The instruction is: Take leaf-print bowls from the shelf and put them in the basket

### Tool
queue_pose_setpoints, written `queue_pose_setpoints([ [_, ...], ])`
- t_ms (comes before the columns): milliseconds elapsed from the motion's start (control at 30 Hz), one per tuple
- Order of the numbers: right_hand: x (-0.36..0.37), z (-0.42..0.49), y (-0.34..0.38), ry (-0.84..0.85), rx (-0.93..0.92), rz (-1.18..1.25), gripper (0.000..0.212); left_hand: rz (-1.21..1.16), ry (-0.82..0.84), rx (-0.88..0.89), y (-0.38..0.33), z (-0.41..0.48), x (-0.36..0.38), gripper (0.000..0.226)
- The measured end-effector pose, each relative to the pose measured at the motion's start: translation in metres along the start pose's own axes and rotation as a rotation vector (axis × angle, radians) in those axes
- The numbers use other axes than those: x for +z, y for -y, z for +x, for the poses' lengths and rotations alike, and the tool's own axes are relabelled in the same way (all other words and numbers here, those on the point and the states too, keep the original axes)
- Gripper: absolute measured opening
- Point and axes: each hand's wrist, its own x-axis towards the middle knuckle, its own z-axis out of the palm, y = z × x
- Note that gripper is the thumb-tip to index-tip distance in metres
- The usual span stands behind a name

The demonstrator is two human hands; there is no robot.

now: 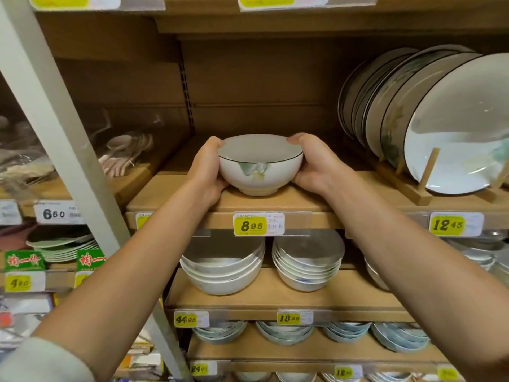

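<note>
A white bowl (259, 166) with a dark rim and a green-yellow leaf print stands near the front edge of the wooden shelf (303, 201). My left hand (205, 172) grips its left side, thumb over the rim. On the opposite side my right hand (311, 164) holds the bowl the same way, thumb on the rim. The bowl's foot looks to be touching the shelf board. No basket is in view.
Leaf-print plates (429, 119) lean in a wooden rack at the right of the same shelf. Stacks of white bowls (223, 274) fill the shelf below, with more dishes lower down. A grey upright post (68, 139) slants at the left. Price tags (259, 224) line the shelf edges.
</note>
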Motion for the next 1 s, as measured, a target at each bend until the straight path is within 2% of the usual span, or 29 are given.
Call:
queue_pose_setpoints([
  [133,-0.008,0.010,0.015,0.020,-0.005,-0.140,0.043,-0.082,-0.130,0.140,-0.001,-0.022,-0.005,0.011],
  [167,-0.008,0.013,0.019,0.007,-0.025,-0.159,0.046,-0.067,-0.124,0.182,0.003,-0.032,-0.004,0.025],
  [233,-0.004,0.017,0.024,0.029,-0.015,-0.182,0.041,0.015,-0.076,0.208,0.016,-0.050,0.007,0.072],
  [267,0.000,0.016,0.024,0.052,0.015,-0.187,0.040,0.044,-0.069,0.203,0.023,-0.056,0.015,0.085],
  [333,0.003,0.013,0.019,0.095,0.072,-0.191,0.043,0.065,-0.105,0.215,0.031,-0.060,0.026,0.094],
  [400,0.003,0.010,0.014,0.137,0.092,-0.172,0.048,0.068,-0.142,0.214,0.028,-0.056,0.030,0.091],
  [467,0.003,0.010,0.014,0.134,0.086,-0.133,0.049,0.089,-0.165,0.210,0.025,-0.046,0.029,0.080],
  [667,0.001,-0.007,0.002,-0.007,-0.002,-0.090,0.029,-0.030,-0.177,0.148,0.012,-0.026,0.017,0.044],
  [767,-0.005,-0.006,0.010,-0.047,0.015,-0.176,0.022,-0.099,-0.202,0.086,0.004,-0.017,0.009,0.029],
  [833,-0.004,-0.001,0.020,-0.021,0.033,-0.209,0.019,-0.084,-0.169,0.062,0.000,-0.011,0.006,0.028],
  [900,-0.002,0.005,0.026,0.016,0.042,-0.156,0.027,-0.062,-0.138,0.019,-0.005,-0.007,0.004,0.029],
  [967,0.000,0.008,0.026,0.072,0.061,-0.113,0.042,-0.039,-0.149,0.022,-0.004,-0.010,0.006,0.021],
  [1000,0.001,0.008,0.024,0.115,0.077,-0.115,0.047,-0.030,-0.160,0.043,0.000,-0.014,0.007,0.029],
])
